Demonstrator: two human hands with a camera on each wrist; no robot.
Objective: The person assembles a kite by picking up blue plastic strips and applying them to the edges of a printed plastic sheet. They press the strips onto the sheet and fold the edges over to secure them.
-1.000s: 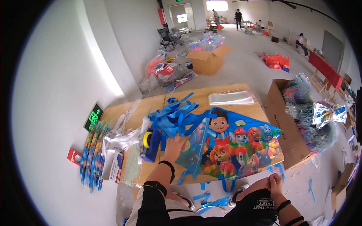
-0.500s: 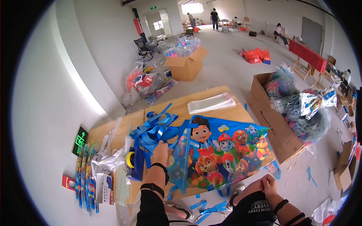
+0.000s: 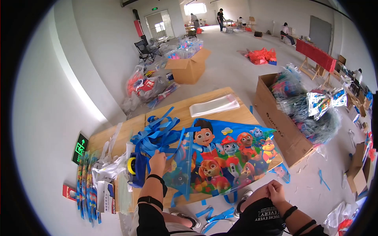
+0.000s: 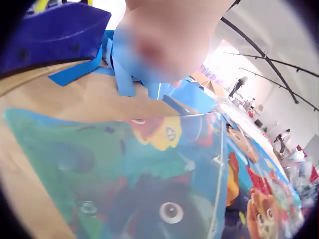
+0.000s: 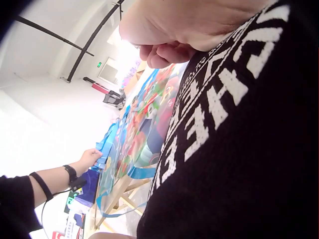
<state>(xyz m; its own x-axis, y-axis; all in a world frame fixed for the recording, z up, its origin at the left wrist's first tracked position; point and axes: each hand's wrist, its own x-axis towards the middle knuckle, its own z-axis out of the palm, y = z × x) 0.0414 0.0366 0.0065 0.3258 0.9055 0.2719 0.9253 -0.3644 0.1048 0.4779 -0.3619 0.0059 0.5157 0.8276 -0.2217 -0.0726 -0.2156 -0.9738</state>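
My left hand (image 3: 158,162) is at the near edge of a tangled heap of blue ribbon (image 3: 155,135), pinching a strand. In the right wrist view, the same hand (image 5: 90,157) has its fingertips on the ribbon (image 5: 105,144). The left wrist view shows this hand blurred above loose ribbon ends (image 4: 124,82). Right of it lies a stack of clear-sided plastic bags (image 3: 232,157) printed with cartoon dogs and a boy. My right hand (image 3: 274,191) rests on my right thigh, its fingers (image 5: 167,54) loosely curled and holding nothing.
A blue tape dispenser (image 3: 137,173) stands left of the ribbon. Clear plastic sleeves (image 3: 214,105) lie at the table's back. An open carton (image 3: 281,129) full of wrapped goods stands right of the table; another carton (image 3: 187,70) is behind it. Cut ribbon (image 3: 214,215) litters the floor.
The head view has turned to the right, so the table sits further left in it. My left hand has drawn slightly back toward me at the ribbon heap. The right hand stays on the thigh.
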